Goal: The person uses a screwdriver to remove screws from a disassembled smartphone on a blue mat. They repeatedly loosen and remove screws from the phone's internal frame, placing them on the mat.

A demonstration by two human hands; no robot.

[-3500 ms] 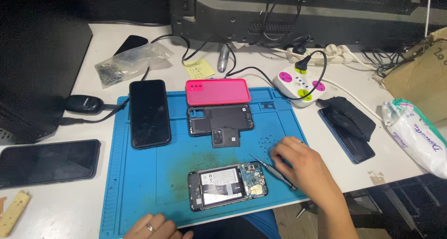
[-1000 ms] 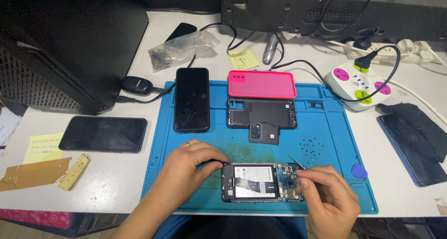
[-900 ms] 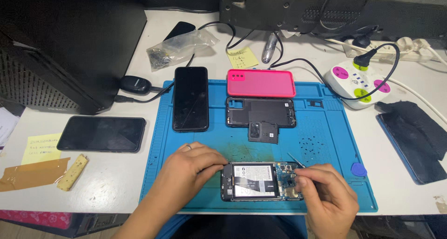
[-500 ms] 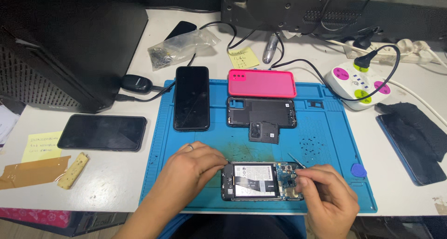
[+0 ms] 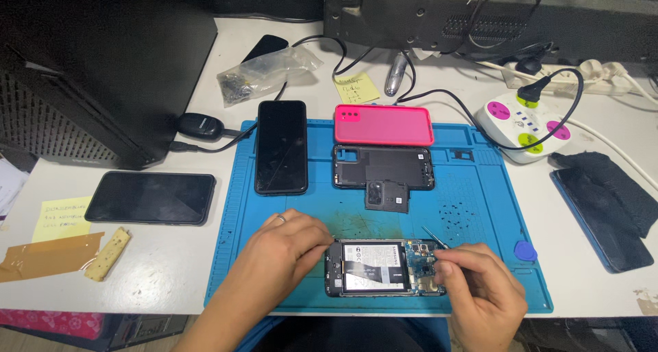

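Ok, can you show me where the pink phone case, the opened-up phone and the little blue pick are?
pink phone case (image 5: 384, 124), head view, middle of its back.
opened-up phone (image 5: 373, 268), head view, on its battery.
blue pick (image 5: 526, 250), head view, its centre.

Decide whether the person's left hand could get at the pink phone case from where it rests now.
Probably yes: the left hand rests on the opened phone, and only low, flat parts lie on the blue mat before the pink phone case.

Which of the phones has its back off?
The phone at the mat's near edge, between both hands: its battery and circuit board are exposed. The others show only dark glass or a cover.
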